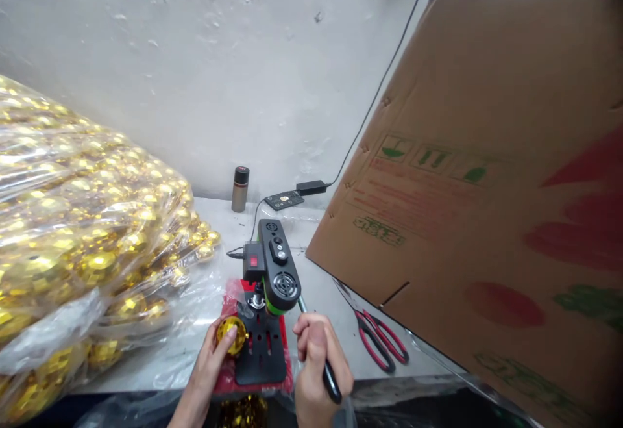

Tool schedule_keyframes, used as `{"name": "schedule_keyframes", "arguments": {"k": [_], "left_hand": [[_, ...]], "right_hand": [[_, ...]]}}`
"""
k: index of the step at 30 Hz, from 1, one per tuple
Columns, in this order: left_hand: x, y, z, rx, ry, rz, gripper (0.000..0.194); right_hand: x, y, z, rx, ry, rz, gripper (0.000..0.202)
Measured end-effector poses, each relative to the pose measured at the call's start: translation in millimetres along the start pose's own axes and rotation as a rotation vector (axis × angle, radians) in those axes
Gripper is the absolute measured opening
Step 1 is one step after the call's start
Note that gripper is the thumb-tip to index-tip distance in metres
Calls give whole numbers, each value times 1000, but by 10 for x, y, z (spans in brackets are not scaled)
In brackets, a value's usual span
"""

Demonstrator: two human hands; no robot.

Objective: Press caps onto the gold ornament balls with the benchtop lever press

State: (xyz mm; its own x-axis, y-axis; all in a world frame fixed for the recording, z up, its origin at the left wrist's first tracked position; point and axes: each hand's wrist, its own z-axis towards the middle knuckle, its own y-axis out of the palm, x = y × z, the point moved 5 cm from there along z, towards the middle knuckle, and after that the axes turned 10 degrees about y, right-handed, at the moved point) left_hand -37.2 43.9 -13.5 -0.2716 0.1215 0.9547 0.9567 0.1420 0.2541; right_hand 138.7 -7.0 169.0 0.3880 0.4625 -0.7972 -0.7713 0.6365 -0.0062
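Observation:
Between the thumb and fingers of my left hand [213,351] is a gold mirrored ball [232,336], held at the left edge of a black slotted base plate [263,353]. My right hand [321,363] is wrapped round the black-handled lever [331,382] of a small bench drill press [279,265]. The lever's metal rod runs up to the right side of the black and green drill head. Under the head, the drill tip and much of the post are hidden. Red plastic [228,376] lies beneath the base.
A clear bag of gold balls [97,220] fills the left. Red-handled scissors [382,340] lie right, beside a large cardboard box [462,188]. Behind stand a brown bottle [240,189] and a power adapter [311,187] with cable. More gold balls [243,412] sit below the table edge.

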Motion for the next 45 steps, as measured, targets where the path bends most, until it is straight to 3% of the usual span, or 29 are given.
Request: {"name": "schedule_keyframes", "arguments": {"k": [4, 8, 11, 20, 24, 30, 37, 45], "left_hand": [[70, 89, 83, -42, 226, 407, 72], [71, 272, 94, -147, 425, 668, 64], [52, 330, 85, -177, 550, 763, 60], [106, 428, -14, -284, 757, 855, 47], [111, 488, -23, -289, 783, 883, 46], [49, 494, -21, -315, 708, 851, 46], [48, 504, -39, -336, 667, 859, 45], [26, 495, -44, -334, 670, 861, 44]], "right_hand": [[41, -12, -25, -45, 10, -28, 30], [32, -16, -13, -45, -16, -6, 31], [41, -14, -17, -47, -15, 18, 33], [53, -24, -41, -58, 40, -8, 34], [31, -26, -9, -52, 33, 7, 33], [20, -34, -13, -39, 26, 23, 35], [78, -12, -152, 58, 194, 82, 46], [158, 13, -310, 82, 216, 75, 49]]}}
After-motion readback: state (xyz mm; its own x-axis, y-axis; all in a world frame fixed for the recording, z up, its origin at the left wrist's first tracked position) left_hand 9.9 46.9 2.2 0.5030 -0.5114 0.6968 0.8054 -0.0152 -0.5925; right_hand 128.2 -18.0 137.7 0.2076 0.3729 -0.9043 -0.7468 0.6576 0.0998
